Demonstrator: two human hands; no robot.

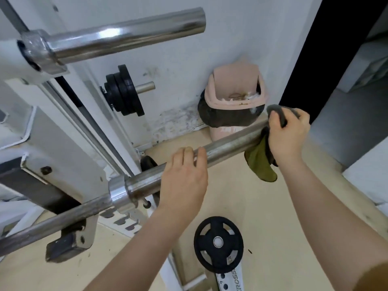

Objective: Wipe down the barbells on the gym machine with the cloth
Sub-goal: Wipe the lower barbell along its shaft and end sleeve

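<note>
Lower barbell: the thick steel sleeve of the lower barbell (228, 144) runs from its collar at the machine frame (52, 133) out to the right; dull marks show near the collar.
Cloth: the cloth (260, 162), green and grey, is wrapped round the free end of this sleeve, and one corner hangs under the bar.
Right hand: the right hand (287, 135) is closed round the cloth and squeezes it onto the bar.
Left hand: the left hand (184, 175) lies on the middle of the same sleeve with its fingers bent over the top, holding it (the thumb is hidden, so I cannot tell how firm the hold is).
Upper barbell: the upper barbell (126, 36) sits higher on the frame, with no hand on it.
Step in hand: probably the wiping of the lower sleeve along its length.
Doing it well: keep the cloth closed all around, so the underside is cleaned too. Pull in long strokes from the end toward the collar, with a small twist. The sleeve may turn, so the left hand should steady it and give way when the cloth arrives.
Risk: the marks near the collar may need more pressure.
</note>
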